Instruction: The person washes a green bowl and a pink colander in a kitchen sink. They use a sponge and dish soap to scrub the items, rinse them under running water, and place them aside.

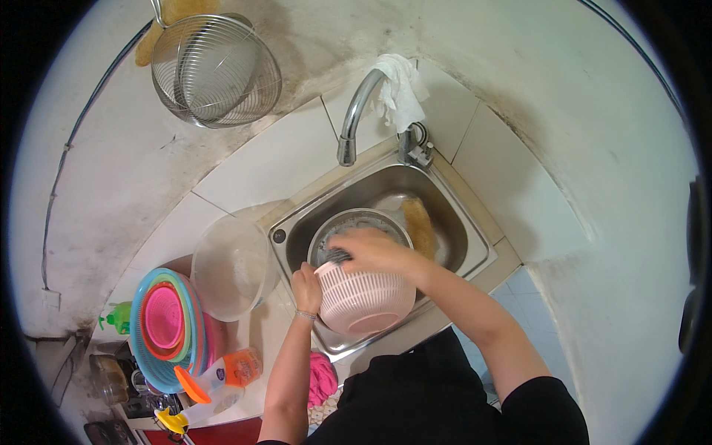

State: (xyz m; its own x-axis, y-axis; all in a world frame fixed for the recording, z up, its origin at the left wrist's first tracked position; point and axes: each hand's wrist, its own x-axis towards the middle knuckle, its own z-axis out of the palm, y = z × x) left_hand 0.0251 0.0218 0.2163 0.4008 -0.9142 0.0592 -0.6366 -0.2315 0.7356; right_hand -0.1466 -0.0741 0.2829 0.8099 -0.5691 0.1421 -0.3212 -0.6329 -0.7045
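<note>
A pink slotted plastic basket (364, 297) is tilted on its side over the near edge of the stainless steel sink (456, 206). My left hand (306, 288) grips its rim at the left. With my right hand (367, 250) I hold a dark scouring pad (338, 256) against the basket's upper rim; that hand is slightly blurred. Behind the basket, a round metal bowl (361, 214) with sudsy water sits in the sink, partly hidden by my right hand. A tan loofah (418, 225) lies in the basin right of the bowl.
A chrome faucet (356, 114) draped with a white cloth (401, 92) arches over the sink. Left stand a translucent bowl (231, 267), nested colored baskets (139, 334), and spray bottles (242, 367). Wire strainers (217, 69) hang on the wall. A pink cloth (322, 378) hangs at the counter's front.
</note>
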